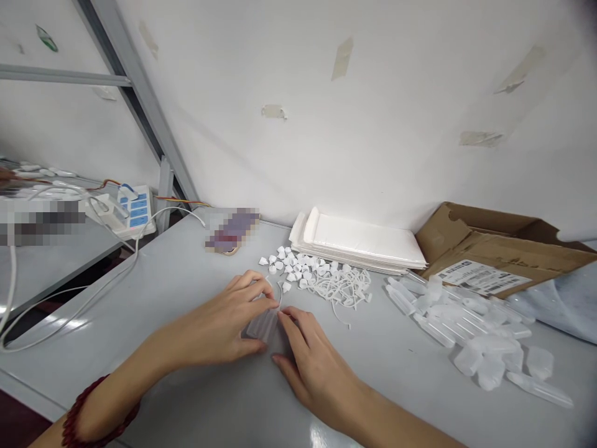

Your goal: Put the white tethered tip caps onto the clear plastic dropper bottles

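Several translucent plastic pieces [262,326] lie close together on the grey tabletop between my hands. My left hand [236,320] curls around them, with its fingers at the far edge and its thumb at the near edge. From the right, my right hand [314,364] comes up beside them, its thumb and fingers apart and its index fingertip near their far right edge. A thin white cord [280,292] runs toward the fingertips; whether a finger touches it, I cannot tell. Just beyond are small white caps [298,269] and a tangle of white cords [342,286].
White padded envelopes [364,239] are stacked by the wall. To the right, clear plastic tubes [466,317] lie heaped before an open cardboard box [494,249]. A phone [233,231] sits at the back left. A power strip [135,211] with trailing cables is farther left.
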Demonstrator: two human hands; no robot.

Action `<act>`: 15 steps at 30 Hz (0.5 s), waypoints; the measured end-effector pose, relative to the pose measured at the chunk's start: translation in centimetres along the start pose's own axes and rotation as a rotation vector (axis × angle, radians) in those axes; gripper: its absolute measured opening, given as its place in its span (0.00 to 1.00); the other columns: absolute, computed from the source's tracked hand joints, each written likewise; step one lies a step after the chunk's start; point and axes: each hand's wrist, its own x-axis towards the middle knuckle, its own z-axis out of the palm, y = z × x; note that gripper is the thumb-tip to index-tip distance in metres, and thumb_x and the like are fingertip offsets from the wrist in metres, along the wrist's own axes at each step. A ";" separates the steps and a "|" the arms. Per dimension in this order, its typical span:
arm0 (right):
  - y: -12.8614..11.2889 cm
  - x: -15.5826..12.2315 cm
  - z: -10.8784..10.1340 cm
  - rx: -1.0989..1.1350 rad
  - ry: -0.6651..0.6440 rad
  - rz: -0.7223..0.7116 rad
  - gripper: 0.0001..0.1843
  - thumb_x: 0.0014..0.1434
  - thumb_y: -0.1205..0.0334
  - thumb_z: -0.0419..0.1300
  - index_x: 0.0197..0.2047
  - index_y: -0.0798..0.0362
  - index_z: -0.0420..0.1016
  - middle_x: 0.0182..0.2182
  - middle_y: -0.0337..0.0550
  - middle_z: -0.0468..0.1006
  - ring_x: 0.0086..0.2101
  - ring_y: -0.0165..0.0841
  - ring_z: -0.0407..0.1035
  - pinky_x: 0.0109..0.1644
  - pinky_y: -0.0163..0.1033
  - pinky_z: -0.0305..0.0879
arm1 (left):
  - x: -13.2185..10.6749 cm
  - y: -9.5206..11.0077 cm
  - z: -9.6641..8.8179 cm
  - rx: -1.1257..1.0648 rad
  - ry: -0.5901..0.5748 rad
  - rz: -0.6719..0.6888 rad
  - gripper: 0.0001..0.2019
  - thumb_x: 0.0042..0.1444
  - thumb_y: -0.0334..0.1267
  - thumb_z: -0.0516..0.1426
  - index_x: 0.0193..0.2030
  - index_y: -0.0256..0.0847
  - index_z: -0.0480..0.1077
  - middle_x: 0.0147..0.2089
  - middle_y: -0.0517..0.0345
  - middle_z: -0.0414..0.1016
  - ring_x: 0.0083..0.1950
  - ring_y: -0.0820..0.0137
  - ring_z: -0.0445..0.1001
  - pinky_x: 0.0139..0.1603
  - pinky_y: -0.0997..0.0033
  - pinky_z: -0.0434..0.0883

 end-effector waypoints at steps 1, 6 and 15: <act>0.0 0.0 0.0 -0.003 0.001 -0.001 0.28 0.61 0.69 0.54 0.63 0.62 0.53 0.55 0.63 0.64 0.54 0.47 0.62 0.56 0.56 0.67 | 0.0 0.0 0.0 0.006 -0.004 -0.003 0.14 0.51 0.34 0.61 0.46 0.44 0.69 0.50 0.56 0.66 0.54 0.61 0.59 0.53 0.63 0.64; 0.0 0.1 0.0 -0.029 0.002 -0.012 0.26 0.62 0.68 0.54 0.62 0.64 0.57 0.54 0.63 0.65 0.53 0.47 0.63 0.55 0.55 0.67 | -0.2 -0.2 -0.2 0.025 -0.033 -0.021 0.13 0.53 0.34 0.60 0.46 0.44 0.68 0.50 0.55 0.65 0.55 0.61 0.58 0.54 0.63 0.64; -0.2 0.2 -0.5 -0.038 -0.017 -0.042 0.21 0.63 0.68 0.52 0.59 0.62 0.61 0.53 0.62 0.66 0.53 0.46 0.63 0.53 0.54 0.69 | -0.7 -0.5 -0.3 0.002 0.005 -0.027 0.14 0.52 0.35 0.61 0.46 0.46 0.69 0.50 0.57 0.66 0.56 0.61 0.59 0.53 0.64 0.64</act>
